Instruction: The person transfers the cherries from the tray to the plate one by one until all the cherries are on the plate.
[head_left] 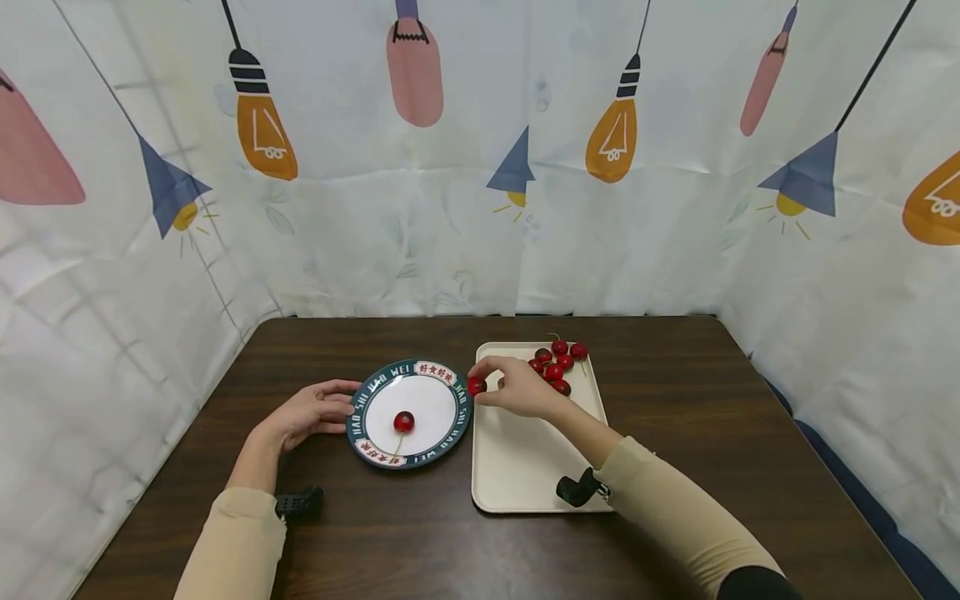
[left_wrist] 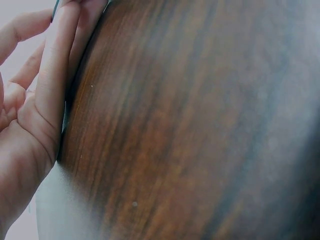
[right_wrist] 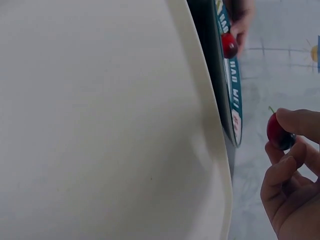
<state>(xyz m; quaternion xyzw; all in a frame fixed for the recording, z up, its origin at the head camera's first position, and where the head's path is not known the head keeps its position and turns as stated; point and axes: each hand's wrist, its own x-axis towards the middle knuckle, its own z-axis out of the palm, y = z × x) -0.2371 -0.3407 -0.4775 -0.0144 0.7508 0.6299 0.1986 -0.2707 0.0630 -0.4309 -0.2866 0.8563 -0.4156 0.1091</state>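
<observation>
My right hand (head_left: 521,387) pinches a dark red cherry (head_left: 477,386) between thumb and fingers, over the left edge of the cream tray (head_left: 517,475). In the right wrist view, a short green stem tops the held cherry (right_wrist: 276,127). To the left, my left hand (head_left: 303,414) grips the rim of a round plate (head_left: 375,454), which has a white middle and a teal lettered border. One cherry (head_left: 403,422) with a thin stem lies on this plate. Left wrist view: the fingers (left_wrist: 52,70) are at the plate's edge, close over the table.
Several more cherries (head_left: 554,372) are gathered in the tray's upper right part, partly behind my right hand. Plate and tray stand side by side on a dark wooden table (head_left: 675,400). A white curtain (head_left: 450,242) printed with lamps surrounds the table's back and sides.
</observation>
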